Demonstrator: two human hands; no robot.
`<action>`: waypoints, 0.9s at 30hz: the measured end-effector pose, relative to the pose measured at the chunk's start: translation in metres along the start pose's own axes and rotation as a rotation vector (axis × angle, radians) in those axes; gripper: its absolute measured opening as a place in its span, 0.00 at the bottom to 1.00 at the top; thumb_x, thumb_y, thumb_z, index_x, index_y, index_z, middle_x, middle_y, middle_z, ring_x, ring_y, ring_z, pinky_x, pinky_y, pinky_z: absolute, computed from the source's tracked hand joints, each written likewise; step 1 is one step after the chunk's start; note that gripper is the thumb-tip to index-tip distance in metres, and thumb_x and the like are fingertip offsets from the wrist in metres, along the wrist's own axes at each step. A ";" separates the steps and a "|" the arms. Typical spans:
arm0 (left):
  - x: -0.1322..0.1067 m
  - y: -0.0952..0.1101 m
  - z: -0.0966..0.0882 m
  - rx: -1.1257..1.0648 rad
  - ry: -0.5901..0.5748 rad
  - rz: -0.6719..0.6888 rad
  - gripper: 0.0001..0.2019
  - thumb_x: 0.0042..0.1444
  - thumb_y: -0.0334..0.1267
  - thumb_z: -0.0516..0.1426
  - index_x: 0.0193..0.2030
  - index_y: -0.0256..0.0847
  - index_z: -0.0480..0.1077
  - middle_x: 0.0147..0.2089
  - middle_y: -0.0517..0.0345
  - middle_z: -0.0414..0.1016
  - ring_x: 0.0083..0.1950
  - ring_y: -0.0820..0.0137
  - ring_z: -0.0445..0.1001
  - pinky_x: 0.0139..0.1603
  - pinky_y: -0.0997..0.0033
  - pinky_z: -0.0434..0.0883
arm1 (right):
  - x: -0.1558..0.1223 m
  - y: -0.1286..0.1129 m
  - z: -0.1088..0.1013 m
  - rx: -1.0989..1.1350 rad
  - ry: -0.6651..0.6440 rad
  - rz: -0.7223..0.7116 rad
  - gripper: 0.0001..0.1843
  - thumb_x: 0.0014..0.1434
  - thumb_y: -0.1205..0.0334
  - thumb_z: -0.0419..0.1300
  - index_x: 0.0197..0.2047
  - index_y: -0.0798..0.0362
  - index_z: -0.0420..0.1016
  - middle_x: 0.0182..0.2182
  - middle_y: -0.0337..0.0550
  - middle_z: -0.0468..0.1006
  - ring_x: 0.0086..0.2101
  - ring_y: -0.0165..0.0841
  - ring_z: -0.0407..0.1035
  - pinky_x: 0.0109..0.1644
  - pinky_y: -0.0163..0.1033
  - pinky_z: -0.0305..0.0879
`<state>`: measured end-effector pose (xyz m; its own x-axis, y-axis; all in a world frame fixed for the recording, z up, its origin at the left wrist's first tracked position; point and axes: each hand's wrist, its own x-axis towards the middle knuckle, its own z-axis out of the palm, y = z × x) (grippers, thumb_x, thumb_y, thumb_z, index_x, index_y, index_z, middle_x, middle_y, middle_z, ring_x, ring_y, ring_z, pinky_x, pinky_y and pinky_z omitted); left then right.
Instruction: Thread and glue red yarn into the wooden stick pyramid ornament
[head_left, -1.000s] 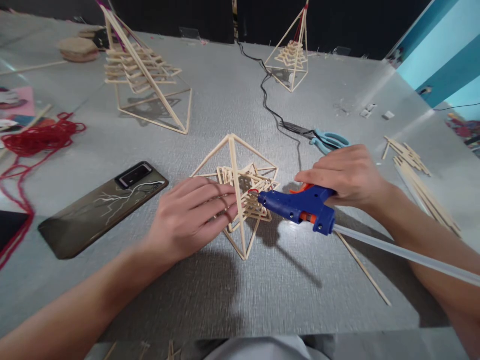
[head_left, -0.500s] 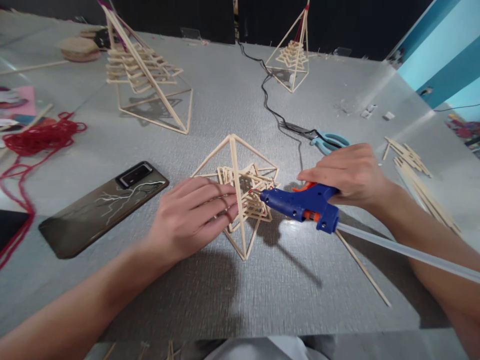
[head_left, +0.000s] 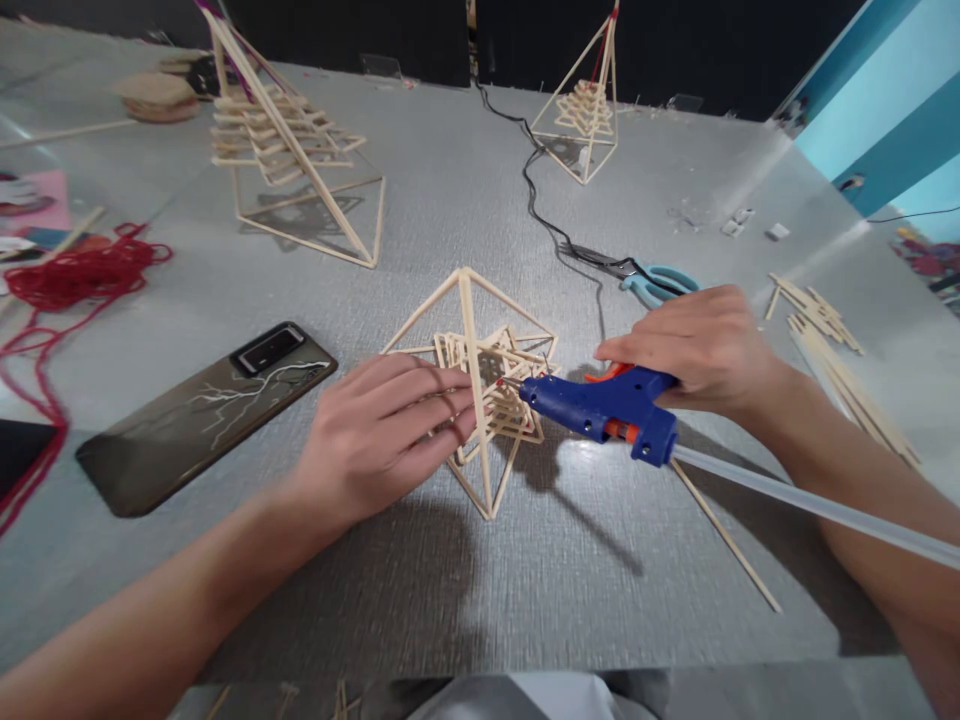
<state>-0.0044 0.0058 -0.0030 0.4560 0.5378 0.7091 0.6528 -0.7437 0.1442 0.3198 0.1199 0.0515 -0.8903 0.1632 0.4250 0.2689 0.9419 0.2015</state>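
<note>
My right hand is wrapped round the handle of a blue hot glue gun with an orange trigger. A long clear glue stick runs out of its back end. The nozzle points left into a pyramid frame of thin wooden sticks, right at the smaller stacked stick layers inside it. Small red bits show near the nozzle. My left hand reaches in from the left, its fingers closed on the inner stick layers; the fingertips are partly hidden behind an upright stick.
A phone and red yarn lie at left. Behind stand a larger stick pyramid and a smaller one. Blue-handled scissors, a black cord, a loose stick and a stick pile are at right.
</note>
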 end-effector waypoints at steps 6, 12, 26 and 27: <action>0.000 0.000 0.000 0.004 -0.004 -0.002 0.10 0.63 0.27 0.68 0.48 0.44 0.80 0.46 0.56 0.88 0.44 0.65 0.86 0.48 0.61 0.83 | 0.003 -0.001 -0.001 0.060 -0.051 0.022 0.29 0.80 0.41 0.48 0.41 0.48 0.84 0.25 0.40 0.81 0.24 0.31 0.70 0.30 0.40 0.52; 0.000 0.000 -0.001 0.011 -0.017 -0.014 0.09 0.65 0.28 0.66 0.49 0.47 0.80 0.46 0.58 0.88 0.44 0.65 0.87 0.48 0.60 0.84 | 0.003 -0.001 -0.004 0.089 -0.096 0.049 0.30 0.80 0.44 0.48 0.36 0.48 0.83 0.24 0.40 0.79 0.25 0.32 0.71 0.31 0.41 0.53; 0.000 -0.001 0.001 0.018 -0.006 0.007 0.09 0.65 0.28 0.67 0.49 0.45 0.80 0.46 0.57 0.88 0.45 0.65 0.87 0.49 0.61 0.83 | 0.003 -0.002 -0.002 0.024 -0.117 0.015 0.29 0.80 0.44 0.46 0.38 0.48 0.81 0.25 0.37 0.79 0.24 0.30 0.68 0.31 0.40 0.51; 0.000 -0.001 0.001 0.016 -0.008 0.004 0.09 0.65 0.28 0.67 0.49 0.46 0.80 0.46 0.58 0.88 0.45 0.66 0.87 0.49 0.61 0.83 | 0.003 -0.002 -0.002 0.022 -0.115 0.024 0.29 0.80 0.44 0.46 0.37 0.48 0.81 0.24 0.37 0.79 0.24 0.30 0.68 0.31 0.40 0.51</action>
<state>-0.0044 0.0067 -0.0039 0.4637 0.5379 0.7041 0.6603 -0.7396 0.1302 0.3170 0.1179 0.0542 -0.9203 0.2175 0.3252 0.2839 0.9432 0.1724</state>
